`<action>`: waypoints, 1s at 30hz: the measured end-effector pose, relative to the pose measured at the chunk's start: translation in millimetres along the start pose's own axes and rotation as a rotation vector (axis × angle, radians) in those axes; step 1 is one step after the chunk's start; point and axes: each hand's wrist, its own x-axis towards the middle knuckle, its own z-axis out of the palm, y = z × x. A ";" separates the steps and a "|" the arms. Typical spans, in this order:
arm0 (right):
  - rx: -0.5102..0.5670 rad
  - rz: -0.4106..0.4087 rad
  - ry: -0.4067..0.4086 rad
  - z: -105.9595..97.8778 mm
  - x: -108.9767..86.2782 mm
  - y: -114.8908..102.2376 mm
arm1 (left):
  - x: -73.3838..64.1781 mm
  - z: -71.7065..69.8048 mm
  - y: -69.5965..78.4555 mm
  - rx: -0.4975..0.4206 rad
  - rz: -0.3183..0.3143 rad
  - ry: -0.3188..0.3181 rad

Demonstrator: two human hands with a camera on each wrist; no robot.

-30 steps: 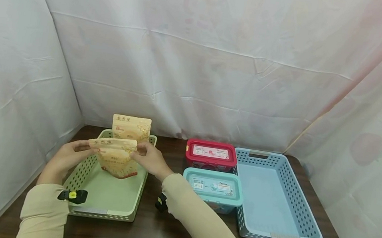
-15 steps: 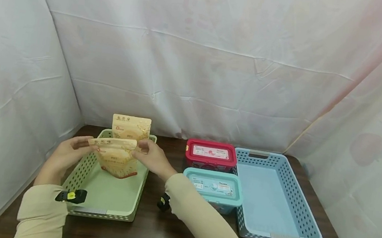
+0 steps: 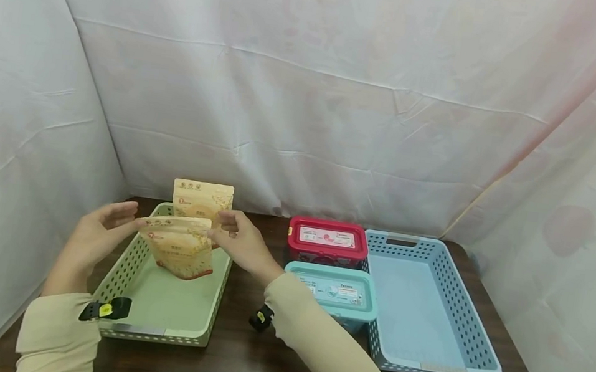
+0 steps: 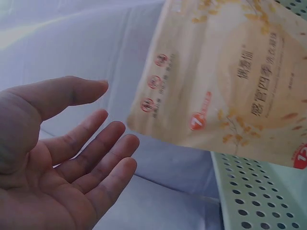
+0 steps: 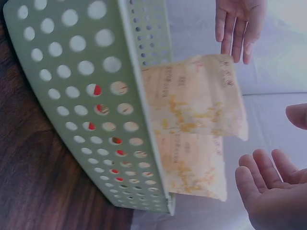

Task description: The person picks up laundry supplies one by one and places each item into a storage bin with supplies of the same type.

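Observation:
Two cream-yellow stand-up pouches with printed labels stand in the green basket [image 3: 162, 313], one behind the other. The front pouch [image 3: 180, 250] leans a little, its top well above the rim; the rear pouch [image 3: 202, 200] is partly hidden by it. To the left, my left hand [image 3: 93, 237] has its fingers spread, and the left wrist view shows a gap between them and the pouch corner [image 4: 144, 110]. Beside the opposite top corner is my right hand [image 3: 246, 247], fingers loosely extended. In the right wrist view the right hand's fingers [image 5: 259, 175] hold nothing.
A red lidded box [image 3: 328, 243] sits behind a turquoise lidded box [image 3: 335, 291] at mid-table. Right of them stands a light blue basket [image 3: 417, 315]. White cloth [image 3: 308, 106] hangs around the back and sides of the dark wooden table [image 3: 230, 359].
Both hands have drawn away from the front pouch, the left toward the left and the right toward the right. The pouch stays standing in the green basket.

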 end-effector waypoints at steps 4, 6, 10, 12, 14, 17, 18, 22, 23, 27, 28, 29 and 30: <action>0.000 -0.031 -0.002 -2.3 -2.5 -7.9 | -4.1 -1.9 6.7 0.003 0.009 0.013; 0.004 -0.034 -0.005 -2.7 -3.5 -11.0 | -5.5 -2.4 9.7 0.013 0.023 0.021; -0.003 -0.031 -0.015 -3.2 -6.8 -14.6 | -8.7 -2.2 14.9 0.032 0.039 0.037; -0.010 -0.028 -0.019 -3.8 -8.8 -14.8 | -11.2 -1.4 17.5 0.035 0.043 0.041; -0.023 -0.031 -0.019 -4.9 -10.7 -14.1 | -13.9 -0.2 20.2 0.036 0.045 0.044; -0.035 -0.044 -0.019 -7.2 -12.5 -11.7 | -17.5 1.8 24.4 0.027 0.049 0.044; -0.039 -0.048 -0.018 -8.1 -12.8 -10.6 | -18.3 2.6 25.9 0.023 0.053 0.043; -0.041 -0.055 -0.013 -12.1 -14.2 -7.6 | -20.3 6.3 31.1 -0.006 0.092 0.031; -0.041 -0.056 -0.015 -13.0 -14.5 -7.0 | -20.6 7.2 32.1 -0.014 0.104 0.026; -0.050 -0.065 -0.006 -16.3 -16.0 -5.5 | -22.0 11.2 34.0 -0.023 0.127 -0.007; -0.057 -0.066 -0.003 -17.3 -16.6 -4.8 | -22.4 12.1 34.3 -0.014 0.129 -0.014; -0.065 -0.064 0.000 -18.5 -17.4 -4.1 | -22.7 13.1 34.6 -0.008 0.128 -0.022; -0.074 -0.061 0.003 -20.0 -18.5 -3.1 | -22.9 14.2 34.9 0.001 0.128 -0.028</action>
